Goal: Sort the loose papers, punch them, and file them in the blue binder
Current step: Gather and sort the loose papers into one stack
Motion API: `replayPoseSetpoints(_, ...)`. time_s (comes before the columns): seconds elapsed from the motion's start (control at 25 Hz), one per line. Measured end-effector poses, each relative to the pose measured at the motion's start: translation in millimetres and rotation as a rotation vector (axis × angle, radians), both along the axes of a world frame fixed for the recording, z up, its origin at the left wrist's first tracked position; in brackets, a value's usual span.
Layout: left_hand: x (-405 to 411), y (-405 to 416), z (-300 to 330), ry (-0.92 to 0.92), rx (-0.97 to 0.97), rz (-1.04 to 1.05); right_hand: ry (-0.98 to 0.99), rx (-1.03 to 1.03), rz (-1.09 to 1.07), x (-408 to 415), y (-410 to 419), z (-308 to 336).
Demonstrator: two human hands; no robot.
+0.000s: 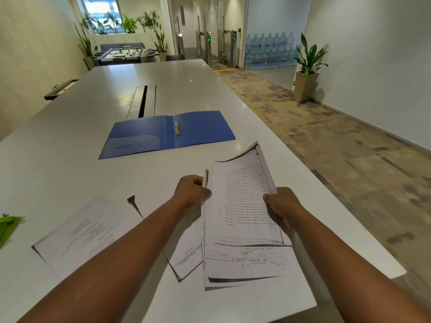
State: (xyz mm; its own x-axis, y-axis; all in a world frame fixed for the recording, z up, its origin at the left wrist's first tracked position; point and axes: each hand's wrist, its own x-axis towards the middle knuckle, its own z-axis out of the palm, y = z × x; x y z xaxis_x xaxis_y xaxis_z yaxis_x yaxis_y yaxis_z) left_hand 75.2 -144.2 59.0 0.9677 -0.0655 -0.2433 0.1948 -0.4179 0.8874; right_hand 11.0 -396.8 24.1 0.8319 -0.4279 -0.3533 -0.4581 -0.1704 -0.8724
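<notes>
My right hand [281, 206] pinches the white typed sheet [245, 197] by its right edge, my left hand [192, 190] grips its left edge, its long axis pointing toward the open blue plastic ring binder [140, 138] farther up the tabletop [70, 136].

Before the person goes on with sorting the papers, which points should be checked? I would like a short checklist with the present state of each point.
1. Right hand grips the typed sheets: ok.
2. Left hand pinches the left edge of a sheet: ok.
3. Blue binder lies open on the table: ok.
4. Binder rings open to take paper: cannot tell.
5. All loose papers gathered: not ok; one sheet lies apart at the left, others under the hands.
6. Hole punch at hand: cannot tell; none is plainly visible.
</notes>
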Motion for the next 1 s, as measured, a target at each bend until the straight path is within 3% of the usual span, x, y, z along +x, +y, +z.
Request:
replayPoseSetpoints(0.28,11.2,22.6,23.2,-0.223,-0.131,0.277,-0.055,0.251,-0.04,1.5,2.1,18.6)
replayPoseSetpoints(0.6,17.9,80.4,87.0,-0.522,-0.016,0.364,-0.216,-0.033,-0.044,14.5,1.3,36.3)
replayPoseSetpoints(0.84,21.2,108.3,118.9,-0.408,-0.228,0.328,-0.254,-0.061,0.033,24.0,18.5,46.1)
replayPoseSetpoints(1.0,20.5,113.3,113.2,-0.319,-0.259,0.288,-0.223,0.099,0.098,26.6,30.8,58.8)
